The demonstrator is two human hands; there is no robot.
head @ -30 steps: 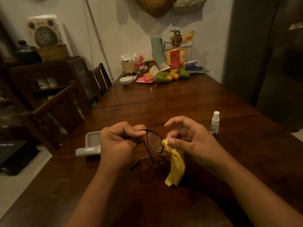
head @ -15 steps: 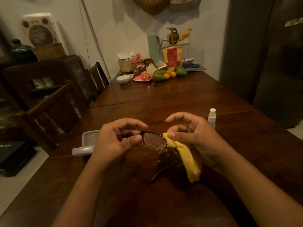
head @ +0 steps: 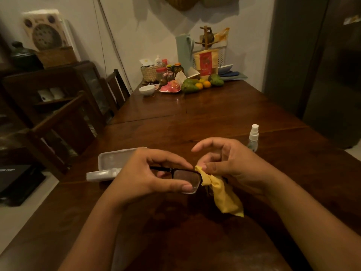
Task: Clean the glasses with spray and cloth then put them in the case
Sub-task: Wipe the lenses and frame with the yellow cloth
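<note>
My left hand (head: 150,175) pinches the black-framed glasses (head: 185,178) by one lens, thumb under its lower rim and fingers over the top bar. My right hand (head: 228,163) pinches a yellow cloth (head: 220,194) against the other lens, which the cloth hides; the cloth's loose end hangs down over the dark wooden table (head: 195,122). An open white glasses case (head: 113,161) lies on the table just behind my left hand. A small clear spray bottle (head: 253,136) with a white cap stands upright behind my right hand.
The far end of the table holds a white bowl (head: 146,90), jars, a basket, a pink plate and fruit (head: 190,86). Wooden chairs (head: 115,89) and a dark cabinet stand along the left side. A dark door is at the right.
The glasses have turned from lens-facing-me to nearly flat and sunk lower. My left hand shifted from gripping the frame's side to pinching the lens rim. My right hand keeps the cloth on the other lens.
</note>
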